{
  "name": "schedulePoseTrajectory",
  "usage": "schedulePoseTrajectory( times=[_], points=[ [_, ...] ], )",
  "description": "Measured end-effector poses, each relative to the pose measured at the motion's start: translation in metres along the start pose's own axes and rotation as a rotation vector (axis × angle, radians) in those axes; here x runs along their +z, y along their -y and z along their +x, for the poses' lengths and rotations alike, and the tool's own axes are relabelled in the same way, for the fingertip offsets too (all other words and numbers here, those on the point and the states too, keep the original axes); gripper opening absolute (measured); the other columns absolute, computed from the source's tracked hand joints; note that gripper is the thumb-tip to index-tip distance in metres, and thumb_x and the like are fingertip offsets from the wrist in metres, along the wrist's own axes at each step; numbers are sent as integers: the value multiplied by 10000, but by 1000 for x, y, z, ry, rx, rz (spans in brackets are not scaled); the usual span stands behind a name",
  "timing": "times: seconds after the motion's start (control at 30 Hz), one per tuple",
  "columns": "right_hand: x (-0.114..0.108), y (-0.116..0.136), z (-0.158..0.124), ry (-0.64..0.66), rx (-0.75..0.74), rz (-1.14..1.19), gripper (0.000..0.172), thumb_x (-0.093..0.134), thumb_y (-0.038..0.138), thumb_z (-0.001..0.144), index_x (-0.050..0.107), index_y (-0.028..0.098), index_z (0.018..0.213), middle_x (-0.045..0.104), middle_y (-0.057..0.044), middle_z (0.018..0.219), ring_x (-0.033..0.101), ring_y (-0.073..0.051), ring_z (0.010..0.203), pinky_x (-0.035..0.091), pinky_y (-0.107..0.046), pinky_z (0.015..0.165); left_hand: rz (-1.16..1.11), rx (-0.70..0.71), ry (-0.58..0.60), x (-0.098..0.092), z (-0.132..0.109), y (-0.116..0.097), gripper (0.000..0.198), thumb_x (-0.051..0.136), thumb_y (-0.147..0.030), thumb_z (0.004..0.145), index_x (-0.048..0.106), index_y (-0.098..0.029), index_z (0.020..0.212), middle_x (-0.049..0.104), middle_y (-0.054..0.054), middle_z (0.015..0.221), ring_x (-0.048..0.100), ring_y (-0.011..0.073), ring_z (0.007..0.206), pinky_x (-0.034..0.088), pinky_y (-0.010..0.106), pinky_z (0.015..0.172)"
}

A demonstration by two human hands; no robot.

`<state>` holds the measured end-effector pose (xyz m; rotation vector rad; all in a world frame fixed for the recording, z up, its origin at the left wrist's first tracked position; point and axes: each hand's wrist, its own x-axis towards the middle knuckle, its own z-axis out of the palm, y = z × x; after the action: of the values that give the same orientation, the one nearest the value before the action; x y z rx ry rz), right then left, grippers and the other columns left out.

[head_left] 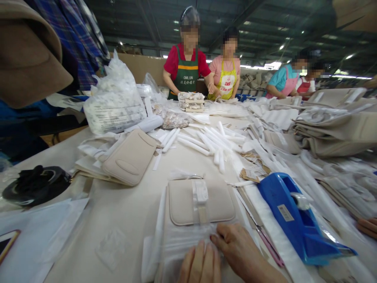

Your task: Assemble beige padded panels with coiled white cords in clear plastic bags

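Note:
A beige flat bag lies in front of me, its lower part inside a clear plastic sleeve. My left hand rests flat on the sleeve with its fingers stretched out. My right hand presses on the sleeve's right side beside it, fingers extended and holding nothing. A strip of white tape crosses the bag's flap.
A blue tape dispenser stands to the right. A second beige bag lies at the left, white paper rolls behind, a big plastic sack at back left. Several people in aprons work across the table. Someone's fingers show at the right edge.

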<state>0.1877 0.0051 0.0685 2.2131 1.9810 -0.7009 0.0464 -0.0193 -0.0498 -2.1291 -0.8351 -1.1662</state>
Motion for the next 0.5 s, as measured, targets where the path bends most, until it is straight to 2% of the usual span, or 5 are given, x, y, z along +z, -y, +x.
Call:
schedulePoseTrajectory(
  times=[0.07, 0.17, 0.37, 0.43, 0.5],
  points=[
    [0, -1, 0, -9, -3, -8, 243, 512, 243, 884, 693, 163, 743, 716, -84, 750, 634, -208, 728, 246, -285, 573, -43, 12, 34, 4, 14, 0, 449, 254, -293, 976, 661, -116, 911, 697, 71, 890, 646, 177, 927, 316, 374, 1097],
    [1, -1, 0, -36, -15, -29, 238, 500, 242, 889, 690, 170, 765, 717, -90, 766, 651, -229, 761, 277, -288, 582, -80, 29, 77, 5, 26, 2, 536, 192, -297, 980, 669, -87, 855, 693, 93, 860, 646, 180, 866, 255, 391, 1127],
    [0, 6, -6, -82, -13, -142, 318, 373, 179, 918, 678, 176, 829, 723, -128, 806, 688, -279, 801, 327, -292, 562, -112, 17, 67, -1, 27, 4, 491, 228, -261, 965, 668, -74, 857, 686, 103, 878, 636, 185, 889, 274, 367, 1114],
    [-2, 4, -10, -109, -23, -217, 324, 361, 126, 903, 675, 167, 838, 722, -140, 781, 697, -281, 756, 309, -289, 525, -133, 10, 76, -3, 29, 3, 440, 284, -268, 949, 667, -68, 867, 687, 109, 887, 633, 197, 912, 288, 363, 1106],
    [-1, -2, -14, -192, -30, -285, 319, 371, 61, 862, 663, 160, 782, 708, -126, 686, 691, -263, 650, 275, -286, 485, -146, 8, 89, -5, 31, 3, 403, 328, -274, 932, 665, -59, 877, 690, 115, 903, 632, 211, 929, 300, 365, 1098]
  ],
)
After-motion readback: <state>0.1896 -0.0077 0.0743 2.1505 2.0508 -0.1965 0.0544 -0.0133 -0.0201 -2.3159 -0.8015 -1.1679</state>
